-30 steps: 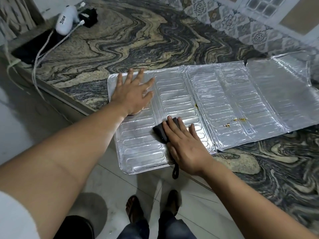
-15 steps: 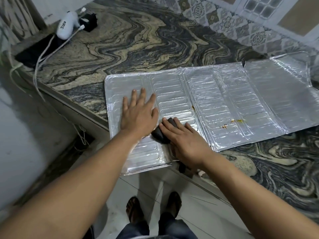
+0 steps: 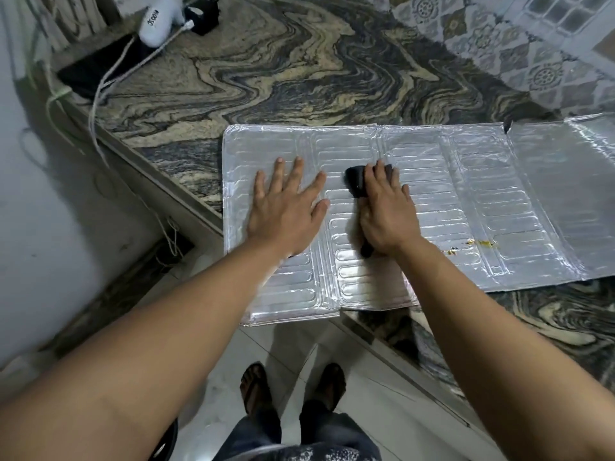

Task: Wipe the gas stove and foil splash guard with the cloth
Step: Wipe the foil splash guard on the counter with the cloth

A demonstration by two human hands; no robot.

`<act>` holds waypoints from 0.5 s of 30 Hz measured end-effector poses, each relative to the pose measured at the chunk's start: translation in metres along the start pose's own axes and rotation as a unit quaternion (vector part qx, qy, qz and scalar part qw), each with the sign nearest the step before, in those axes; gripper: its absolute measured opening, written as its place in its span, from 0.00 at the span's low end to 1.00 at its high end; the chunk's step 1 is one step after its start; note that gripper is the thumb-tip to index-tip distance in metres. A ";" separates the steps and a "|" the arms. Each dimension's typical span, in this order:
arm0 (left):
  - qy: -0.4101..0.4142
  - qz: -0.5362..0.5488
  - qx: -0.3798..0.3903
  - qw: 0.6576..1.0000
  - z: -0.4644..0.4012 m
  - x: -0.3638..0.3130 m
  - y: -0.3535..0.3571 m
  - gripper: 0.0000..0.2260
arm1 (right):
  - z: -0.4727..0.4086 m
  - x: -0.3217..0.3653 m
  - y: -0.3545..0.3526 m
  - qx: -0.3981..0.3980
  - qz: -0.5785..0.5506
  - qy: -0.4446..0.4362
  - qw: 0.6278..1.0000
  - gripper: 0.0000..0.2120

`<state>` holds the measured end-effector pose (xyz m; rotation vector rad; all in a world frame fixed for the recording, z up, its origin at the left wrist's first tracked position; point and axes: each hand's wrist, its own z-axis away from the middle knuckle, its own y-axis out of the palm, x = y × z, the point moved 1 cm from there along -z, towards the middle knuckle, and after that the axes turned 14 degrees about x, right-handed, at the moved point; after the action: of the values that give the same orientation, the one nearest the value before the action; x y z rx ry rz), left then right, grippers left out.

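The silver foil splash guard (image 3: 499, 207) lies unfolded flat on the marbled countertop, its left panels hanging over the front edge. My left hand (image 3: 286, 207) rests flat on the leftmost panel, fingers spread. My right hand (image 3: 387, 214) presses a dark cloth (image 3: 356, 181) onto the second panel; the cloth shows beyond the fingertips and below the palm. Yellow-brown food specks (image 3: 476, 244) sit on a panel to the right of my right hand. No gas stove is in view.
The marbled countertop (image 3: 299, 78) stretches behind the guard. At its far left lie a white device (image 3: 159, 23), a black plug (image 3: 203, 15) and white cables (image 3: 109, 78). A patterned tile wall (image 3: 499, 38) rises at the back right. My sandalled feet (image 3: 293, 387) stand on the pale floor tiles below.
My right hand has pushed the cloth away from me, up the panel. My left hand stays flat on the left panel. The view has shifted so the guard sits further right.
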<state>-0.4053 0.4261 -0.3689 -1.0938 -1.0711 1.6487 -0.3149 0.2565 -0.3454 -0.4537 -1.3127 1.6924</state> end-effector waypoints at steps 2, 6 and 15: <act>0.000 0.001 -0.002 1.000 0.000 0.000 0.002 0.27 | 0.019 0.001 0.010 -0.001 0.028 -0.056 0.998 0.29; 0.005 0.003 -0.003 1.000 -0.001 0.002 0.001 0.28 | 0.058 -0.023 0.015 0.039 0.026 -0.170 0.984 0.26; 0.010 -0.019 0.053 0.998 0.000 0.002 -0.002 0.44 | 0.080 -0.112 -0.019 0.103 0.024 -0.157 0.982 0.30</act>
<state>-0.4057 0.4283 -0.3669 -1.0130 -0.9748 1.6423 -0.3084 0.1189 -0.3260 -0.0990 -1.3356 1.9743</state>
